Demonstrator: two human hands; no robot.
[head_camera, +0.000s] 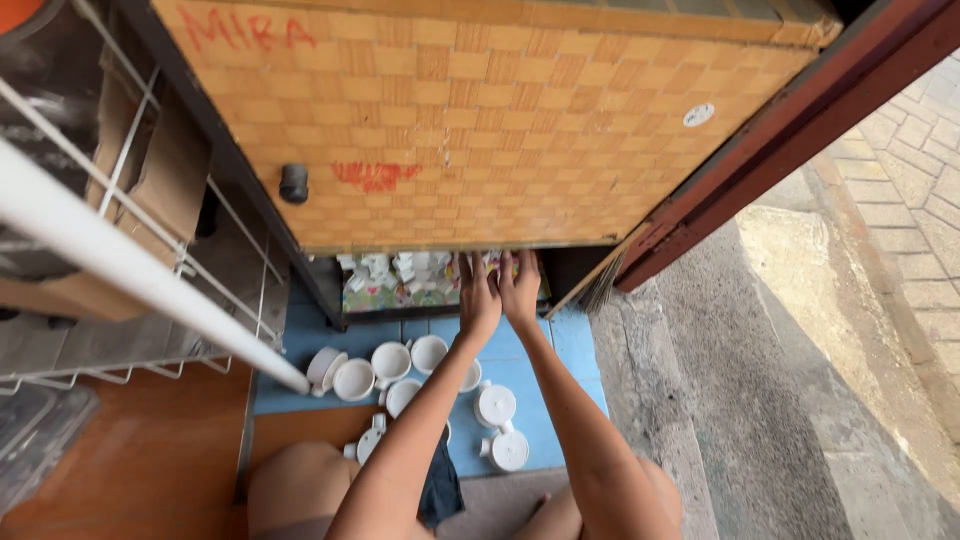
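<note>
Stood left of the cabinet (480, 130): a wire rack (130, 260). Lay below the cabinet on blue tiles (560, 350): white cups (390, 365), some upended. Sat under the cabinet's lower edge on patterned cloth: small white pieces (400, 272). Reached beside them, into that gap, with left hand (478, 300) and right hand (520, 285) side by side, fingers straight and nearly together, gripping nothing visible. Probably best done slowly and low, wrists clear of the cups. Ran right of the cabinet: a red door frame (790, 130) and brick paving (900, 170).
</note>
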